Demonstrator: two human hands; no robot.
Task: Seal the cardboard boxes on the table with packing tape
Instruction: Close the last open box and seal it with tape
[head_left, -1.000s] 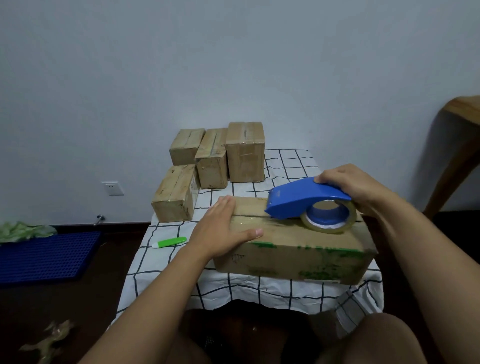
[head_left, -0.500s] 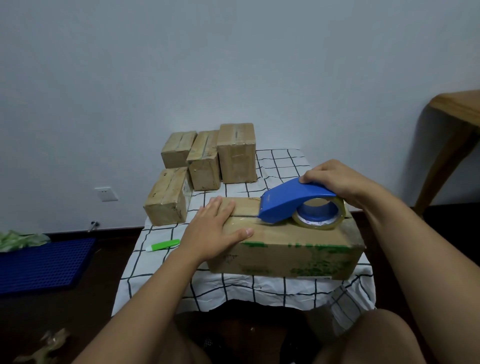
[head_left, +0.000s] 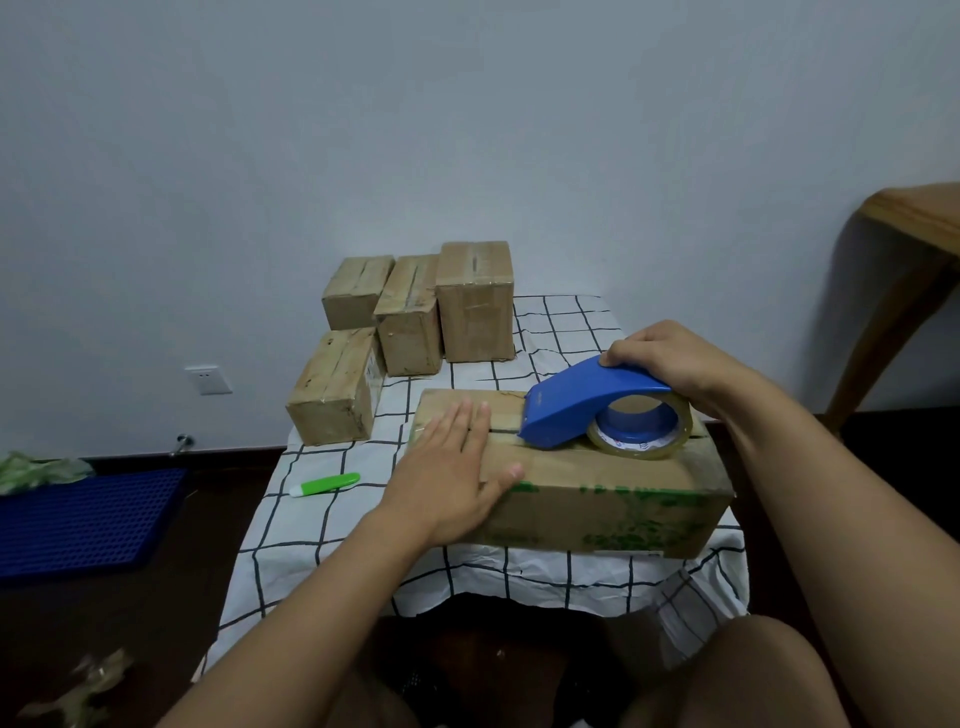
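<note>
A long cardboard box (head_left: 613, 512) with green print lies at the table's near edge. My left hand (head_left: 452, 473) presses flat on its left end, fingers straight over the top seam and thumb on the front face. My right hand (head_left: 667, 358) grips the back of a blue tape dispenser (head_left: 576, 408) holding a roll of clear tape (head_left: 644, 434). The dispenser's nose rests on the box's top seam, just right of my left fingertips. Several smaller cardboard boxes (head_left: 410, 317) stand at the table's far left.
A white cloth with a black grid (head_left: 561, 332) covers the table. A green utility knife (head_left: 327, 484) lies on it left of the big box. A blue mat (head_left: 83, 519) lies on the floor to the left. A wooden table (head_left: 914, 249) stands at the right.
The dispenser has stayed on the box's seam near my left hand while the camera shifted slightly. My left hand's fingers lie a little further over the top.
</note>
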